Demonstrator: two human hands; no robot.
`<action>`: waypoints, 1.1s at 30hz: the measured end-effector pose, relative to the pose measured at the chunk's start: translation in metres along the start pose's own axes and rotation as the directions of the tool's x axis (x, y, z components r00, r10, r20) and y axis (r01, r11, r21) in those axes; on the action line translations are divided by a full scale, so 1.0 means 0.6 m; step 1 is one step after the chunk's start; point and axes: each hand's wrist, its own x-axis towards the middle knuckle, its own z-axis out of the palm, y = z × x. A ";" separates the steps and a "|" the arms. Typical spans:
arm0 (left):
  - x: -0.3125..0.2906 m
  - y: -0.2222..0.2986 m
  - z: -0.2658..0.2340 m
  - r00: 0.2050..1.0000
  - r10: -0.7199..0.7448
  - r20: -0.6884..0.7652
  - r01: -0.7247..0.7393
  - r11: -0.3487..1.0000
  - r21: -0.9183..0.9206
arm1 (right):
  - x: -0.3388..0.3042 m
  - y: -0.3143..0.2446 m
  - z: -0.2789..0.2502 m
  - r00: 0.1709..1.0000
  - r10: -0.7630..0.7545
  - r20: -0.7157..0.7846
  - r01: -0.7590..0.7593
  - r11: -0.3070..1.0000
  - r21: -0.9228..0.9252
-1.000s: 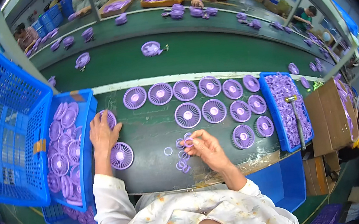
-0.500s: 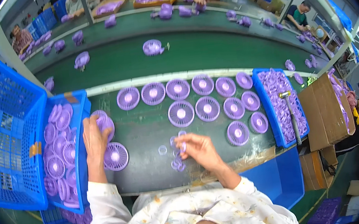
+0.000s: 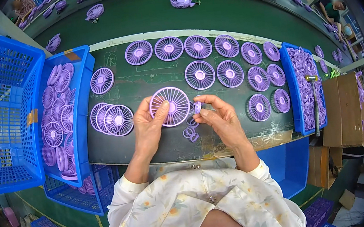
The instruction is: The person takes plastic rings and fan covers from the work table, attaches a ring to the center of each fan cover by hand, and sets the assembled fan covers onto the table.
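Observation:
My left hand (image 3: pixel 147 127) grips a round purple fan grille (image 3: pixel 173 107) by its left edge, thumb on the front, just above the dark bench. Close by its right side, my right hand (image 3: pixel 219 117) pinches a small purple ring (image 3: pixel 197 107) between thumb and fingers. Below the grille, several more small rings (image 3: pixel 190 133) lie in a loose group on the bench. To the left of my left hand, a few overlapping grilles (image 3: pixel 119 120) rest flat. One single grille (image 3: pixel 102 81) lies beyond them. Rows of grilles (image 3: pixel 200 75) cover the far and right part of the bench.
A blue crate (image 3: pixel 83 71) full of grilles stands at the left, beside an upright blue basket (image 3: pixel 9 110). On the right, a blue tray (image 3: pixel 295 100) holds many small purple parts, with a hammer (image 3: pixel 315 105) across it. Beyond the bench, a green conveyor (image 3: pixel 144 17) carries purple parts.
My left hand has moved right from the grilles by the crate and now holds one at the middle. My right hand has lifted a ring beside it. The view has tilted downward.

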 end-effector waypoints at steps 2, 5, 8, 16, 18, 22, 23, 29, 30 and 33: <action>-0.004 -0.005 0.001 0.999 -0.040 0.012 0.041 0.996 -0.073 | -0.003 -0.003 0.005 1.000 0.003 0.018 -0.002 0.999 -0.045; -0.008 0.003 0.008 0.994 -0.111 0.018 0.112 0.985 -0.131 | -0.005 -0.002 0.012 0.999 -0.049 0.013 0.050 0.993 -0.102; -0.005 -0.001 0.007 0.992 -0.124 0.026 0.126 0.983 -0.134 | -0.005 0.006 0.022 0.979 -0.202 -0.013 0.195 0.960 -0.199; -0.004 -0.020 0.001 0.989 -0.139 0.041 0.144 0.973 -0.181 | 0.013 0.002 0.040 0.933 -0.358 0.041 0.318 0.764 -0.561; -0.005 -0.022 0.003 0.990 -0.133 0.048 0.140 0.970 -0.200 | 0.013 0.000 0.044 0.891 -0.450 0.066 0.365 0.621 -0.694; -0.009 -0.024 0.011 0.989 -0.127 0.075 0.139 0.973 -0.186 | 0.016 0.004 0.048 0.851 -0.512 0.116 0.419 0.528 -0.739; -0.010 -0.027 0.012 0.987 -0.131 0.091 0.145 0.976 -0.161 | 0.018 0.006 0.048 0.837 -0.528 0.147 0.432 0.471 -0.769; -0.019 -0.036 0.017 0.990 -0.087 0.112 0.096 0.993 -0.070 | 0.017 0.013 0.048 0.839 -0.522 0.154 0.383 0.366 -0.848; -0.020 -0.039 0.016 0.991 -0.055 0.122 0.061 0.997 -0.041 | 0.015 0.012 0.050 0.854 -0.506 0.122 0.355 0.393 -0.848; -0.024 -0.035 0.022 0.993 -0.041 0.114 0.047 0.998 -0.042 | 0.013 0.011 0.048 0.867 -0.485 0.112 0.331 0.394 -0.858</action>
